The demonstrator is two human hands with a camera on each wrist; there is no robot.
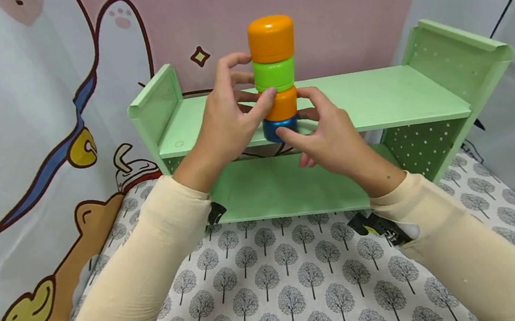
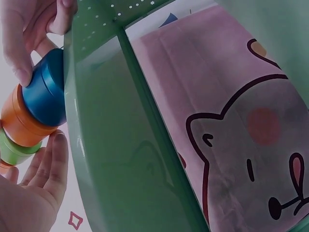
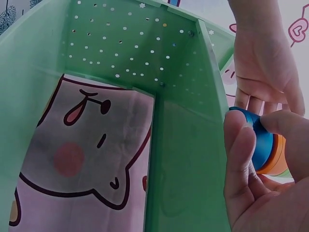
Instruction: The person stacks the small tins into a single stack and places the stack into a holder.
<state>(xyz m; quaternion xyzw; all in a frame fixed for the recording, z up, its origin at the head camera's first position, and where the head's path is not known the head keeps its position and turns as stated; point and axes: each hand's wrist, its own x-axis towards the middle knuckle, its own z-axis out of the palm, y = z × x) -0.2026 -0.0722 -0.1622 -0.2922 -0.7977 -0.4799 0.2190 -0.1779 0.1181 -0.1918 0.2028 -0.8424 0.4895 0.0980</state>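
Observation:
A tower of stacking cups stands upright near the front edge of the green shelf (image 1: 365, 98). From the top down come a large orange cup (image 1: 271, 37), a lime-green cup (image 1: 275, 75), a smaller orange cup (image 1: 283, 105) and a blue cup (image 1: 280, 129). My left hand (image 1: 228, 111) holds the tower's middle from the left, its thumb across the smaller orange cup. Lower down on the right, my right hand (image 1: 332, 131) grips the blue cup, thumb in front. The right wrist view shows the blue cup (image 3: 261, 145) between thumb and fingers.
Raised side panels (image 1: 463, 60) bound the shelf's upper board. A lower board (image 1: 280, 195) lies beneath it. The unit stands on a tree-patterned cloth (image 1: 272, 286), with a cartoon-printed backdrop (image 1: 41, 100) behind and to the left.

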